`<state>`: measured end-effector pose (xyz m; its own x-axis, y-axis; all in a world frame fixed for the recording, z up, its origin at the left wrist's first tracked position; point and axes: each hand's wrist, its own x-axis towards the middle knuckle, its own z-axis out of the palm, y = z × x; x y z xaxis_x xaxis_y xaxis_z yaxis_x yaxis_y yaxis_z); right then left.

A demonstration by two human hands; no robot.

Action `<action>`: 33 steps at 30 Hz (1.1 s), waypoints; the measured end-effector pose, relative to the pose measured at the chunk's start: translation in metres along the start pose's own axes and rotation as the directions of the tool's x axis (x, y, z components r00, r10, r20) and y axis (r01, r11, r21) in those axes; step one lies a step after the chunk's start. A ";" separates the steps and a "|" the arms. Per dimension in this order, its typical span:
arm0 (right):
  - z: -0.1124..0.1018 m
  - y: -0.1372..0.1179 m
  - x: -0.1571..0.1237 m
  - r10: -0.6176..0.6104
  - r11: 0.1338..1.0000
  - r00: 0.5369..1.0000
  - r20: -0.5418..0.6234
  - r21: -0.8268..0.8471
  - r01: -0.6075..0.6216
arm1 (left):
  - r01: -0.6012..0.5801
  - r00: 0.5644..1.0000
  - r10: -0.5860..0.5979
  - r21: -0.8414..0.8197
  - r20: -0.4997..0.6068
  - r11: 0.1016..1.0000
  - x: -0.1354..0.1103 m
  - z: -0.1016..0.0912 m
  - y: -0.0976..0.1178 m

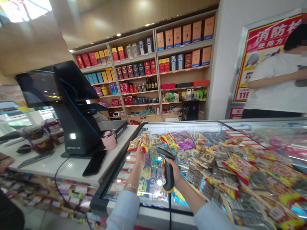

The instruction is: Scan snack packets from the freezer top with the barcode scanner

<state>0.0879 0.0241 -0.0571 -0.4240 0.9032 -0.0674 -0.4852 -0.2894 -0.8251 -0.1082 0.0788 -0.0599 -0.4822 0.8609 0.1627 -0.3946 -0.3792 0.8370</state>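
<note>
Seen from the wearer's own viewpoint, two bare hands reach out over a glass-topped display case (153,217) packed with bright snack packets (203,159). The left hand (140,158), with a metal bracelet (130,187) at the wrist and a pale blue sleeve (124,210) behind it, is raised with its fingers closed around a red-and-yellow snack packet (145,143), held upright above the glass. A second, similar packet (133,144) sits just beside it; exactly how it is held is hard to tell. The right hand (171,172) wraps firmly around the grip of a black handheld barcode scanner (168,169), which has a yellow base and a cord hanging down. Its head is tilted toward the raised packet, close to it but not touching. To the left, a white worktop (72,169) carries a black point-of-sale terminal (76,111), a black phone (94,163) lying flat, a pink cup (109,140), and jars tied with purple ribbon (39,137). Behind are wooden shelves (144,103) of boxed liquor and bottles. At the right stands another person in a white T-shirt (275,86), in front of a red poster with Chinese lettering (263,54).
</note>
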 end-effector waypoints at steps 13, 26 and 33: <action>0.002 -0.002 -0.003 0.021 1.000 1.000 -0.015 -0.017 -0.021 | -0.077 0.997 0.076 0.100 0.019 0.992 0.006 -0.003 -0.003; -0.006 -0.117 -0.070 -0.154 0.986 0.978 -0.140 0.044 0.161 | -0.215 0.958 0.117 0.386 0.263 0.897 -0.035 0.102 0.016; -0.082 -0.196 -0.130 -0.353 0.928 0.874 -0.333 -0.006 0.372 | -0.193 0.881 -0.034 0.423 0.472 0.885 -0.099 0.231 -0.024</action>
<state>0.3011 -0.0110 0.0669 0.0556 0.9974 0.0452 -0.6035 0.0696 -0.7943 0.1299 0.0816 0.0245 -0.0421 0.9313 0.3619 0.0745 -0.3582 0.9307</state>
